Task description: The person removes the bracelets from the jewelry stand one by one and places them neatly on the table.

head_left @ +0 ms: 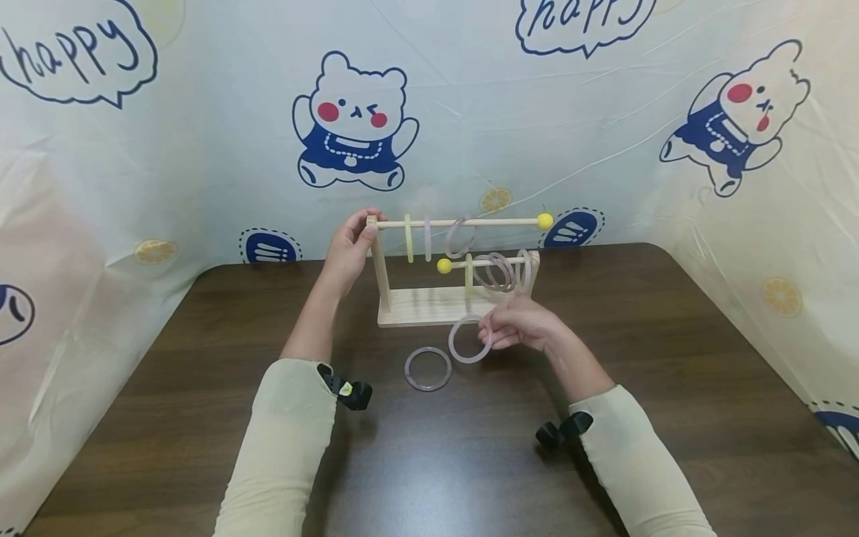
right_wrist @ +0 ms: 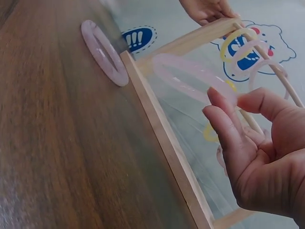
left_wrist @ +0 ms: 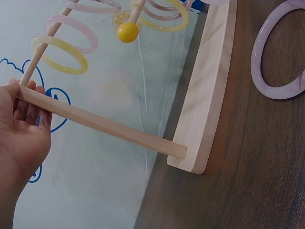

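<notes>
My left hand (head_left: 349, 250) grips the top of the left post of a wooden bangle stand (head_left: 416, 307), thumb on the near side. In front of the stand, my right hand (head_left: 520, 322) pinches a pale pink bangle (right_wrist: 171, 59) by its edge between thumb and fingertips, raised above the tabletop. Another pale purple bangle (head_left: 428, 389) lies flat on the table to its left. Along the upper rod hang a yellow bangle (head_left: 408, 239), a pink one (head_left: 427, 242) and a mauve one. The lower rod carries a yellow bangle (head_left: 469, 276) and several purplish ones.
A yellow ball (head_left: 545, 221) caps the upper rod's right end, and another yellow ball (head_left: 444, 266) caps the lower rod's left end. The stand is near the back edge of the dark wooden table (head_left: 201, 388). Behind hangs a printed cloth (head_left: 470, 134) with cartoon bears.
</notes>
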Action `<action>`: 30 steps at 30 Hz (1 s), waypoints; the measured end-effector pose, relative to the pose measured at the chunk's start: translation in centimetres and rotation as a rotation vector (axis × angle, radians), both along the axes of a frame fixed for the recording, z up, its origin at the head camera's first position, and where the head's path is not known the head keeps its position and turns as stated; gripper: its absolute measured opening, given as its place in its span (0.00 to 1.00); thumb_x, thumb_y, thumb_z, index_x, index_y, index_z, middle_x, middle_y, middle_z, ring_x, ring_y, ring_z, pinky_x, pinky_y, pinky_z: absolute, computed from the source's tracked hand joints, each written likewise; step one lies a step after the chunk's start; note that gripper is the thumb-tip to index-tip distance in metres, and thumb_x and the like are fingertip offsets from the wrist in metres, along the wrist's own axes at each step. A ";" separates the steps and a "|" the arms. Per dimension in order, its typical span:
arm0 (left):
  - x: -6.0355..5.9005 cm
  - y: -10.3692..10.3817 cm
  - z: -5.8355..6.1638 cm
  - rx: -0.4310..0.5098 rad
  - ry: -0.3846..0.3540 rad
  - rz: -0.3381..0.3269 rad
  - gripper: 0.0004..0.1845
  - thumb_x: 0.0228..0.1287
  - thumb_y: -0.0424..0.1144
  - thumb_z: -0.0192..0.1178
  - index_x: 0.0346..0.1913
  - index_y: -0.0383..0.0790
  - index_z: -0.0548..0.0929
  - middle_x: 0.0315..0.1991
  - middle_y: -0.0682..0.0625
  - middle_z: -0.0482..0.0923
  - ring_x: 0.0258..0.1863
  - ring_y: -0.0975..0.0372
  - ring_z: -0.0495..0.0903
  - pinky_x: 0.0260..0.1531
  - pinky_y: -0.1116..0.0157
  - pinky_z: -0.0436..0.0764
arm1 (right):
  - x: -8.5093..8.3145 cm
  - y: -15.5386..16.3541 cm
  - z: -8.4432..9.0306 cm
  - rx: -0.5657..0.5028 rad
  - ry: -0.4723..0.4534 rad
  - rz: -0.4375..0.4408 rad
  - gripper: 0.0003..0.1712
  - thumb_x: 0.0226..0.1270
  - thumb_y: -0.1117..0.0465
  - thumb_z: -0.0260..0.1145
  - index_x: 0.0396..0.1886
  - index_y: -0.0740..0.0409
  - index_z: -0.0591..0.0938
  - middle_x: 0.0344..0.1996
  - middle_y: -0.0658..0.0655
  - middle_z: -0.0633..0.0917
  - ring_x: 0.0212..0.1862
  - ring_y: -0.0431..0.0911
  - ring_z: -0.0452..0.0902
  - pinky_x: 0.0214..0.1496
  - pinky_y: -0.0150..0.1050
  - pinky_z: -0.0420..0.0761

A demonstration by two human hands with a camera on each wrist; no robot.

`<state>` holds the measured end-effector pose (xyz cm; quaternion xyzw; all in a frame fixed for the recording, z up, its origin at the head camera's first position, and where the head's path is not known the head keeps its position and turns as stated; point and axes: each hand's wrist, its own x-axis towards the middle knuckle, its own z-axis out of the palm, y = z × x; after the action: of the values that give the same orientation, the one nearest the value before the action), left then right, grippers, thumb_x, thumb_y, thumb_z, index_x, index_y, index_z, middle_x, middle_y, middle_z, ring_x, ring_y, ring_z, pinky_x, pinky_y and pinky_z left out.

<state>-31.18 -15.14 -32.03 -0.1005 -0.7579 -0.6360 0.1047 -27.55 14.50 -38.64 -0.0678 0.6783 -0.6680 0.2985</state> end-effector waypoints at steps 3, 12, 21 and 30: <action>0.0 0.0 0.0 0.003 0.001 -0.001 0.19 0.69 0.42 0.48 0.58 0.39 0.71 0.56 0.47 0.72 0.57 0.60 0.68 0.60 0.61 0.64 | 0.2 -0.1 0.0 0.050 0.028 0.033 0.12 0.57 0.73 0.54 0.38 0.81 0.75 0.24 0.61 0.84 0.24 0.44 0.82 0.31 0.39 0.82; 0.0 -0.1 -0.1 0.001 0.028 -0.028 0.19 0.71 0.40 0.46 0.60 0.34 0.68 0.57 0.43 0.71 0.57 0.59 0.67 0.59 0.61 0.65 | 0.4 -0.4 -0.3 0.100 0.038 0.092 0.18 0.57 0.73 0.52 0.44 0.87 0.71 0.24 0.59 0.84 0.23 0.41 0.80 0.29 0.35 0.81; 0.0 -0.1 0.0 0.006 0.029 -0.032 0.20 0.71 0.39 0.46 0.60 0.31 0.67 0.57 0.42 0.71 0.56 0.59 0.67 0.59 0.61 0.65 | 0.5 -0.2 -0.6 0.125 0.027 0.112 0.17 0.57 0.73 0.51 0.42 0.85 0.73 0.23 0.59 0.84 0.23 0.42 0.80 0.30 0.36 0.82; 0.0 -0.1 0.0 0.000 0.026 -0.028 0.20 0.71 0.39 0.46 0.60 0.33 0.68 0.57 0.42 0.70 0.56 0.59 0.67 0.59 0.61 0.64 | 0.2 -0.1 -1.2 0.146 0.008 0.128 0.17 0.57 0.73 0.52 0.42 0.85 0.74 0.23 0.59 0.84 0.24 0.41 0.80 0.29 0.35 0.81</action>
<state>-31.14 -15.27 -32.06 -0.1194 -0.7550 -0.6361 0.1055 -27.31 14.36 -39.80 -0.0917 0.7205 -0.5962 0.3420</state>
